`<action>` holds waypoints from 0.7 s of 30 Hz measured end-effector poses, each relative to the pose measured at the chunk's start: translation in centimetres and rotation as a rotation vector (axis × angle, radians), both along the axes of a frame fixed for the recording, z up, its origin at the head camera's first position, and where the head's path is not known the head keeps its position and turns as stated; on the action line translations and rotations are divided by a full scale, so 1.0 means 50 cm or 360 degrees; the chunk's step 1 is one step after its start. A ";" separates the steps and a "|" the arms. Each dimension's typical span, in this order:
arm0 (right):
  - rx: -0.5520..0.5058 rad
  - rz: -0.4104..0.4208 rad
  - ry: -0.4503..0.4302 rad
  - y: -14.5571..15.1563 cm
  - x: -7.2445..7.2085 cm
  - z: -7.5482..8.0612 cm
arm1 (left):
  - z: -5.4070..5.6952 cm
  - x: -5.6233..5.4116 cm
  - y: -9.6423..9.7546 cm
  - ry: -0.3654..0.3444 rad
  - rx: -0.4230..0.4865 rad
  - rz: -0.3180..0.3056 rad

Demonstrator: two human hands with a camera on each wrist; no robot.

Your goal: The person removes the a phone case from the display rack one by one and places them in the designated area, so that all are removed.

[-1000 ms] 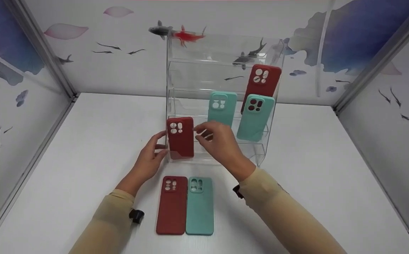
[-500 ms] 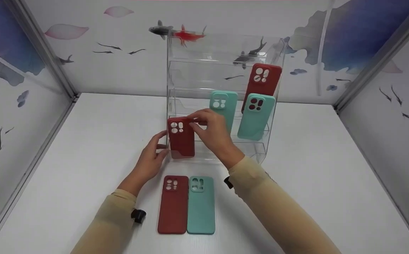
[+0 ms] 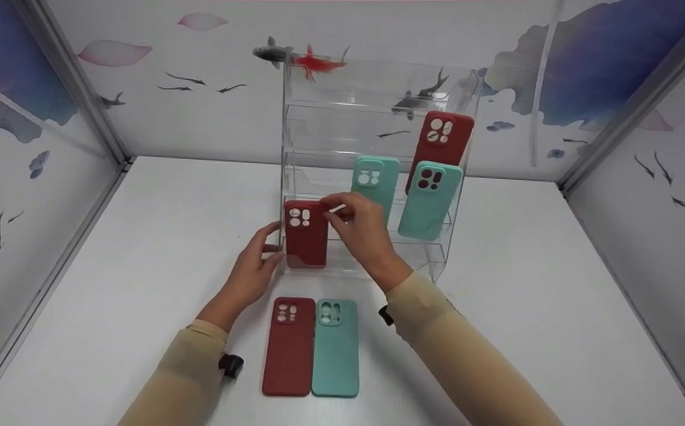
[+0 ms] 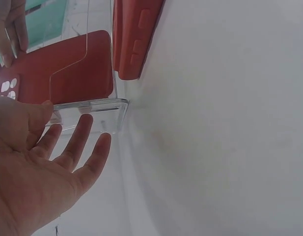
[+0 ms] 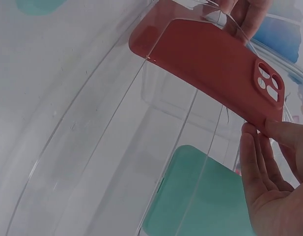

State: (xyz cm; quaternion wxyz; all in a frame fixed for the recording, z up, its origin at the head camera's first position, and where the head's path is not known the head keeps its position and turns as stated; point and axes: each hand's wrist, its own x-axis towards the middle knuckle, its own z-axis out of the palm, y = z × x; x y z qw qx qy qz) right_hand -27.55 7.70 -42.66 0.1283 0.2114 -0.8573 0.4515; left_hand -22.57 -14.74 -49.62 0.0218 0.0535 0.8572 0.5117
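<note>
A red phone case (image 3: 307,236) stands in the front-left lower slot of a clear acrylic tiered stand (image 3: 361,269). My right hand (image 3: 359,228) pinches its upper right corner, with thumb on the front face in the right wrist view. My left hand (image 3: 252,272) rests against the stand's left side. In the left wrist view its fingers (image 4: 95,160) are fairly straight, and the thumb touches the stand's edge. Behind the right hand, a mint green phone case (image 3: 376,177) is partly hidden. Another mint case (image 3: 430,201) leans at the right, before a second red case (image 3: 444,139).
In front of the stand, a red phone case (image 3: 289,349) and a mint phone case (image 3: 335,349) lie side by side on the white table (image 3: 159,236). Printed panels (image 3: 212,118) enclose the table at the back and sides.
My right hand has moved left onto the red case's upper right corner, from just beside it, and now pinches it. The left hand stays at the stand's side.
</note>
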 end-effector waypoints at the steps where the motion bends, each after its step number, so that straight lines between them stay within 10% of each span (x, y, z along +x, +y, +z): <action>1: 0.0001 0.0005 0.0003 0.001 0.003 -0.001 | 0.000 0.001 0.000 -0.0002 0.0002 0.0000; 21: -0.0064 0.0004 0.0099 0.032 0.022 0.005 | -0.007 -0.002 -0.002 0.0036 0.0018 -0.0015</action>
